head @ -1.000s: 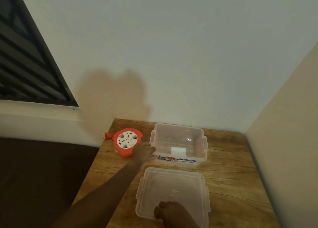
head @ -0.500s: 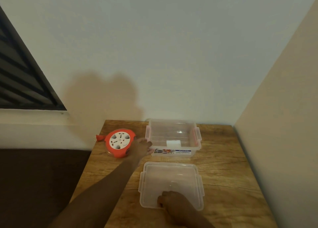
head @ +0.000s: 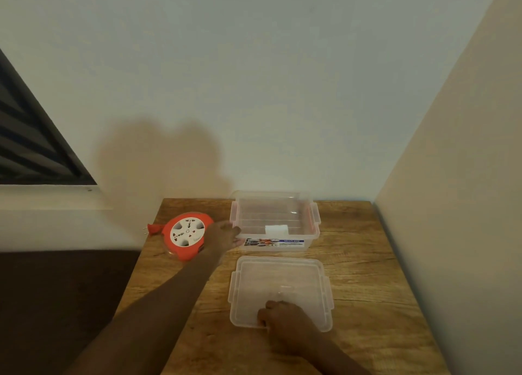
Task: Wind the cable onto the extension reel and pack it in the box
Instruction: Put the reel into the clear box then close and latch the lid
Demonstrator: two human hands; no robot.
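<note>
Wooden worktop (head: 353,261) pushed into a corner of pale walls, dark louvred window (head: 31,137) at left. Left hand (head: 223,236) reaches forward between reel and box, fingers touching the near-left corner of the clear plastic box (head: 275,222); whether they grip the rim or only touch it can't be told. Right hand (head: 285,318) rests on the near edge of the clear plastic lid (head: 279,281), fingers curled over it. Lid lies flat just in front of the open box. Round orange extension reel with white socket face (head: 187,234) lies flat left of the box, just beside the left hand, orange plug (head: 154,229) sticking out over the worktop's left edge.
</note>
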